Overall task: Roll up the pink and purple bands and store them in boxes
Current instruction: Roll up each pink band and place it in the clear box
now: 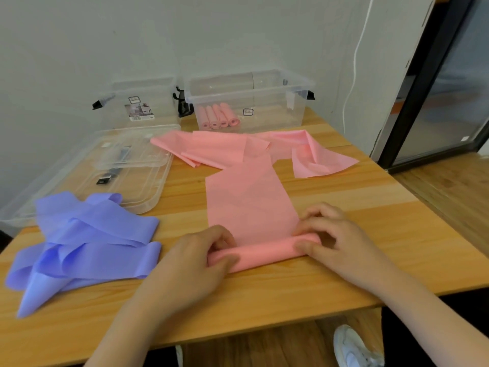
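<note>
A long pink band (248, 200) lies stretched across the wooden table, its near end wound into a roll (267, 251). My left hand (195, 263) grips the roll's left end with thumb and curled fingers. My right hand (336, 239) pinches the roll's right end. The far part of the pink band lies loosely folded near the boxes. A purple band (87, 242) sits in a loose heap at the left of the table. The right clear box (275, 96) holds several rolled pink bands (219, 116). The left clear box (143, 102) shows no bands inside.
Two clear lids (127, 165) lie stacked in front of the left box. The table's near edge (238, 332) runs just below my wrists, with a white shoe (352, 345) on the floor beneath. A wall stands behind the boxes and a dark door frame (423, 83) at right.
</note>
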Tool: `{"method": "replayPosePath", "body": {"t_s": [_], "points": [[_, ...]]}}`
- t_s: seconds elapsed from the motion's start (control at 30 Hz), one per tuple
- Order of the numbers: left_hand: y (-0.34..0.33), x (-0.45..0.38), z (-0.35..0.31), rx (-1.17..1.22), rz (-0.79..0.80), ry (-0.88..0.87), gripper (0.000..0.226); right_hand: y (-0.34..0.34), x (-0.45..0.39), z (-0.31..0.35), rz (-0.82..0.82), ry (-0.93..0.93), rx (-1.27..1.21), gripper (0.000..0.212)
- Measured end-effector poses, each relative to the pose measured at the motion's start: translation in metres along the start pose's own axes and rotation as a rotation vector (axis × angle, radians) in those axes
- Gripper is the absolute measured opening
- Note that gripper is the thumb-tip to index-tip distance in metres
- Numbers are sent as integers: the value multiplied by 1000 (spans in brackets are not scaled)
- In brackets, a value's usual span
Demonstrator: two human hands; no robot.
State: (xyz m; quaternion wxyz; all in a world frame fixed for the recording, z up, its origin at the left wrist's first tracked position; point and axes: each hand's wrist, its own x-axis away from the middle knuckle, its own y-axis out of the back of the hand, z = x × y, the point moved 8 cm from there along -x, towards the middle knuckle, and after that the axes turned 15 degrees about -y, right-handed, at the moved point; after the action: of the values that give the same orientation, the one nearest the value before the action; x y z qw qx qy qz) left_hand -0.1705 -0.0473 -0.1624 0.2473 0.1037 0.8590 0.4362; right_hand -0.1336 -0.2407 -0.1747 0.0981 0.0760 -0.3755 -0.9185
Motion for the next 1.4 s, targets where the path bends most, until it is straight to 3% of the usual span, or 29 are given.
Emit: {"method": "replayPosePath", "body": {"t_s": [0.1,0.2,0.27,0.33,0.43,0.57,0.73,0.83,0.93,1.1,1.27,1.37,1.4], "points": [[-1,-1,2,18,5,-37,13,0,1,0,65,-8,-52,24],[-8,-2,2,-24,75,-85,21,1,-1,-4,27,-53,-95,26],[-8,-3,3,-28,41,-69,18,0,-3,-6,29,-73,-113,24],[-6,-2,2,-23,-1,-45,9,-2,-3,-5,45,-45,-41,18],[-7,-1,0,-46,13,-47,6,-10,-1,-3,86,14,83,35],[-12,-2,-1,-101,73,-107,43,1,-1,-3,16,-29,-69,19],[-5,-2,0,-53,-54,-51,13,-5,0,-1,59,23,7,22],[-8,-3,1,-79,8,-99,32,-3,0,0,36,28,10,31],[-11,-3,-1,-83,42,-102,48,5,-1,-4,-35,-16,-106,24],[-8,-2,-2,-33,-37,-54,17,-2,2,1,83,56,-63,26],[-21,-4,1,-11,89,-108,43,8,-1,-5,-57,45,-42,12],[-14,-4,-1,-31,-1,-79,28,7,1,-5,-29,61,-30,3],[-11,-3,0,-30,-31,-63,30,5,2,-5,-2,57,-6,12]]}}
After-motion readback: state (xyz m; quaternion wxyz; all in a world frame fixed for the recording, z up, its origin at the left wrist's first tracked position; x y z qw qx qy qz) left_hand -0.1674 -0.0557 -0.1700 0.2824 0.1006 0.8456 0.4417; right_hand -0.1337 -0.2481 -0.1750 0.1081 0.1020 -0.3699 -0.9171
